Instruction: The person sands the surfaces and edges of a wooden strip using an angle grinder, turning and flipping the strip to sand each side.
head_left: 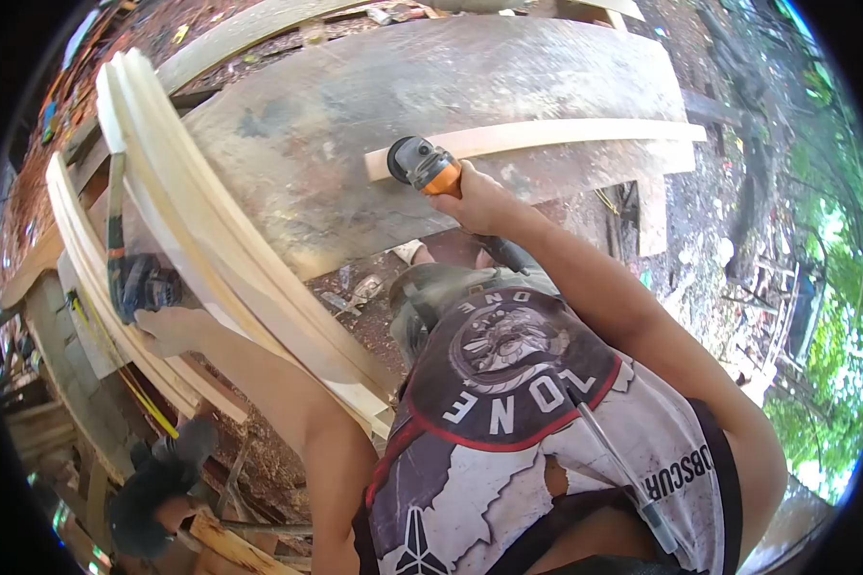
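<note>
My right hand [479,198] is closed round an orange-and-grey angle grinder [433,171] with a black round disc. The disc is at the left end of a pale, slightly curved wooden strip [547,137], which lies on the worn board tabletop [288,125]. Whether disc and wood touch, I cannot tell. At the left, my left hand [173,331] has its fingers curled at the lower end of a dark tool [146,283] with a long bar, like a bar clamp. The fingertips are partly hidden. Close by stand long curved wooden pieces [192,192], stacked together.
More pale curved strips [77,220] lie at the far left. Another person [149,508] is at the lower left, near a rough timber piece [235,546]. A yellow strip [149,398] shows below the stacked wood. Wood scraps [355,292] litter the ground under the tabletop.
</note>
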`<state>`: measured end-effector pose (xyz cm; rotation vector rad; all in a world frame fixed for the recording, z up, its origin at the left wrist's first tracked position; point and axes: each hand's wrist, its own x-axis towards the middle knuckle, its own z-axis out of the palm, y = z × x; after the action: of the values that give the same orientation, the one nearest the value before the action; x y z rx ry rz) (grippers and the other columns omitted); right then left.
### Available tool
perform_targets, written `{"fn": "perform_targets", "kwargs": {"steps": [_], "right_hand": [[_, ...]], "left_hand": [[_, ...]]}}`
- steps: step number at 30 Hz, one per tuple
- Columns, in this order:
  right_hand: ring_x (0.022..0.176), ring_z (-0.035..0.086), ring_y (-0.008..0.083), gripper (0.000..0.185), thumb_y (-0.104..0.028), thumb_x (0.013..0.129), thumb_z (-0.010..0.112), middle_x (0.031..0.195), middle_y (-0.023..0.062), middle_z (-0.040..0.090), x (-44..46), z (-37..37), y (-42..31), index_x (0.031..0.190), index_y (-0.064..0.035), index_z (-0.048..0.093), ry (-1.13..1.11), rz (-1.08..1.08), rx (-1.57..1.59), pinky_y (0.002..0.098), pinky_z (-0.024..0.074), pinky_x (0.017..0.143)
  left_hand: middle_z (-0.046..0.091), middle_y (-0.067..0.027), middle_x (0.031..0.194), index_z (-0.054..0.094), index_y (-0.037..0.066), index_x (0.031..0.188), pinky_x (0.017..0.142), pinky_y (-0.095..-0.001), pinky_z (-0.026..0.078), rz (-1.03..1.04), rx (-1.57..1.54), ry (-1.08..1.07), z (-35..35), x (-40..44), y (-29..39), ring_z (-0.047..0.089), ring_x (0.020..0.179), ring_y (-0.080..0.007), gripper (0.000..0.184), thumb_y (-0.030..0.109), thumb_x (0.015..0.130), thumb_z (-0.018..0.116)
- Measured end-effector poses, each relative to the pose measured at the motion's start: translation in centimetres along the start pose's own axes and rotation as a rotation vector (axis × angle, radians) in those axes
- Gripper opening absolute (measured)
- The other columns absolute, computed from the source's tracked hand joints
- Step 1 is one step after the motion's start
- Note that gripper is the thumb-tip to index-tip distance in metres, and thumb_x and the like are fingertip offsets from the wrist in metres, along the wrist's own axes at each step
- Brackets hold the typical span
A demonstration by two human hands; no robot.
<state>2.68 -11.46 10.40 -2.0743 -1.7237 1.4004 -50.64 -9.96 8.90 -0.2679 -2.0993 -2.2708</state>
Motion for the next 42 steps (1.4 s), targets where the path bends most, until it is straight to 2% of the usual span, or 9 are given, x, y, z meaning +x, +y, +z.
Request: {"fn": "perform_targets", "kwargs": {"steps": [8, 10, 15, 18, 22, 27, 29, 33, 42], "right_hand": [[0.107, 0.069, 0.0316, 0.070, -0.040, 0.087, 0.076, 0.110, 0.0232, 0.070, -2.7, -6.2, 7.7, 0.132, 0.0081, 0.051, 0.123, 0.233, 0.221, 0.0426, 0.0522, 0.095], [0.110, 0.068, 0.0325, 0.071, -0.041, 0.088, 0.076, 0.113, 0.0244, 0.070, -2.8, -7.9, 12.3, 0.133, 0.0080, 0.051, 0.147, 0.225, 0.240, 0.0424, 0.0514, 0.097], [0.110, 0.066, 0.0318, 0.063, -0.039, 0.089, 0.074, 0.113, 0.0222, 0.068, -3.7, -11.5, 16.8, 0.129, 0.0051, 0.055, 0.185, 0.223, 0.235, 0.0411, 0.0502, 0.095], [0.090, 0.064, 0.0225, 0.042, -0.033, 0.093, 0.070, 0.095, 0.0108, 0.067, -3.0, -13.7, 20.7, 0.120, -0.0015, 0.063, 0.191, 0.143, 0.325, 0.0381, 0.0516, 0.081], [0.060, 0.053, 0.0091, 0.023, -0.027, 0.095, 0.069, 0.072, -0.0022, 0.059, -4.1, -19.4, 25.8, 0.109, -0.0082, 0.070, 0.287, 0.160, 0.402, 0.0305, 0.0454, 0.057], [0.068, 0.057, 0.0102, 0.030, -0.033, 0.095, 0.068, 0.078, -0.0025, 0.061, -4.0, -25.8, 36.7, 0.114, -0.0094, 0.070, 0.322, 0.129, 0.505, 0.0303, 0.0475, 0.062], [0.071, 0.058, 0.0106, 0.033, -0.035, 0.095, 0.068, 0.081, -0.0020, 0.063, -5.6, -28.3, 38.2, 0.117, -0.0098, 0.071, 0.375, 0.233, 0.476, 0.0303, 0.0484, 0.065], [0.076, 0.056, 0.0091, 0.035, -0.036, 0.096, 0.070, 0.089, -0.0023, 0.063, -5.9, -31.7, 42.8, 0.115, -0.0071, 0.068, 0.411, 0.179, 0.556, 0.0276, 0.0469, 0.067], [0.085, 0.061, 0.0140, 0.053, -0.044, 0.094, 0.069, 0.101, 0.0047, 0.066, -6.8, -32.2, 41.7, 0.127, -0.0031, 0.063, 0.398, 0.320, 0.566, 0.0321, 0.0511, 0.076]], "left_hand": [[0.066, -0.0122, 0.098, 0.067, -0.007, 0.110, 0.076, -0.0332, 0.052, 0.056, 0.267, -0.894, 6.6, -19.7, 1.3, 0.060, 0.085, -0.0210, 0.036, 0.026, 0.097, 0.063], [0.066, -0.0177, 0.115, 0.068, -0.006, 0.113, 0.098, -0.0418, 0.050, -0.316, 0.403, -1.193, 7.1, -28.5, 0.5, 0.062, 0.106, -0.0293, 0.039, 0.029, 0.098, 0.063], [0.039, -0.0356, 0.155, 0.050, -0.007, 0.142, 0.124, -0.0502, 0.025, 0.611, 0.719, -1.680, 5.4, -37.4, -2.0, 0.033, 0.148, -0.0492, 0.064, 0.042, 0.101, 0.056], [0.032, -0.0392, 0.157, 0.041, -0.008, 0.150, 0.125, -0.0517, 0.023, 1.107, 1.374, -1.654, 5.8, -40.2, -0.5, 0.030, 0.146, -0.0572, 0.073, 0.046, 0.102, 0.048], [0.028, -0.0407, 0.159, 0.047, -0.013, 0.144, 0.124, -0.0565, 0.024, 0.881, 1.339, -1.460, 7.0, -41.4, -5.1, 0.030, 0.145, -0.0593, 0.071, 0.045, 0.103, 0.043], [0.059, -0.0350, 0.136, 0.063, 0.006, 0.138, 0.121, -0.0501, 0.030, 0.875, 1.364, -1.388, 8.0, -45.1, -0.7, 0.045, 0.141, -0.0466, 0.059, 0.045, 0.103, 0.038], [0.063, -0.0261, 0.136, 0.066, 0.013, 0.134, 0.114, -0.0515, 0.040, 1.096, 1.421, -1.924, 10.7, -43.8, -0.8, 0.057, 0.130, -0.0421, 0.053, 0.046, 0.100, 0.044], [0.068, -0.0184, 0.128, 0.071, 0.026, 0.127, 0.106, -0.0599, 0.043, 1.058, 1.439, -1.659, 9.6, -44.5, 2.7, 0.061, 0.122, -0.0399, 0.042, 0.036, 0.088, 0.060], [0.067, -0.0162, 0.113, 0.074, 0.009, 0.108, 0.096, -0.0492, 0.050, 1.004, 1.229, -1.575, 8.0, -40.9, -0.3, 0.065, 0.108, -0.0368, 0.037, 0.030, 0.078, 0.081]]}}
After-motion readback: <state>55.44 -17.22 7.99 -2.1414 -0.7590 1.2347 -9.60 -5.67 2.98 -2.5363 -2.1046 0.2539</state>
